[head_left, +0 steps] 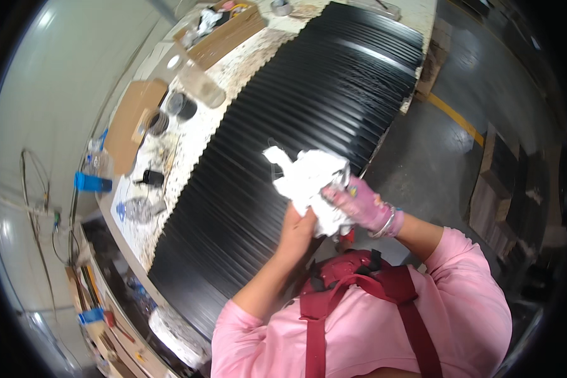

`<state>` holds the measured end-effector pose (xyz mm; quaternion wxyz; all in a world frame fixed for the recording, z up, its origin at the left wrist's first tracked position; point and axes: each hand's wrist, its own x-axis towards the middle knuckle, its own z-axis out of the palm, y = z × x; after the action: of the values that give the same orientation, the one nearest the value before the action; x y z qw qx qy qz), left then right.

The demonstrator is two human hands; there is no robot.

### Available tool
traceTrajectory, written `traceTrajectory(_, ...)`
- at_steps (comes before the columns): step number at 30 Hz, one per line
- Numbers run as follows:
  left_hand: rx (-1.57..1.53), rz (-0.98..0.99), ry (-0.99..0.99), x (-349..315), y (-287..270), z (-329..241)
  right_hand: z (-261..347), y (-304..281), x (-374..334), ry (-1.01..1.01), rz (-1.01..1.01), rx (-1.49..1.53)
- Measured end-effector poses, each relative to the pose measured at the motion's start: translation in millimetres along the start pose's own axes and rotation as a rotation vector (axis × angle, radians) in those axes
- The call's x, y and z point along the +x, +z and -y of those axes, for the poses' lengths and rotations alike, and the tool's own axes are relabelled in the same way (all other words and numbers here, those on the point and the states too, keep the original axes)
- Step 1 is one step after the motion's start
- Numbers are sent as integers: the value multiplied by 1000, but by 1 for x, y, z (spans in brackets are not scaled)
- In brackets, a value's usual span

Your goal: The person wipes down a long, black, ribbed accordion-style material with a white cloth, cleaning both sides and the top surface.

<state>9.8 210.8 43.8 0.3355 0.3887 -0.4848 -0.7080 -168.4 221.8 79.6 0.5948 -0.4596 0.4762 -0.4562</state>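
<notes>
A crumpled white cloth (315, 179) is bunched between my two hands, above the near right part of the black ridged panels. My right hand (362, 205), in a stained pink glove with a bracelet at the wrist, grips the cloth from its right side. Bare and below the cloth, my left hand (299, 227) holds its lower edge; some of its fingers are hidden by the folds. The glossy black ridged panels (252, 135) lie side by side in a long row across the table, running from near left to far right.
Along the table's left side stand a tall clear container (198, 82), a dark jar (181, 107), a black cup (151, 177), a clear plastic bottle (142, 210) and a blue cup (93, 183). A cardboard box (230, 38) sits farther back. Stacked boards (501, 183) stand on the floor at right.
</notes>
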Motion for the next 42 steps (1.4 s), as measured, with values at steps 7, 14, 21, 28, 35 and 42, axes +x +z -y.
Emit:
traceTrajectory(7, -279, -716, 48, -151, -94, -13, 16, 24, 38, -127, 695, -226)
traceTrajectory(14, -144, -1024, 336, -222, -135, 31, -7, 155, 3, -343, 892, -328)
traceTrajectory(21, 512, -1044, 68, -284, -219, -20, -15, 168, 33, -583, 669, -684)
traceTrajectory(28, 701, -966, 147, -277, -254, -38, -34, 225, -6, -720, 768, -1129)
traceTrajectory(35, 1564, -389, 403, -208, -253, 11, -79, 265, -43, -661, 1036, -1366)
traceTrajectory(42, 949, -1263, 265, -202, -430, -68, -79, 269, -40, -739, 1000, -1289)
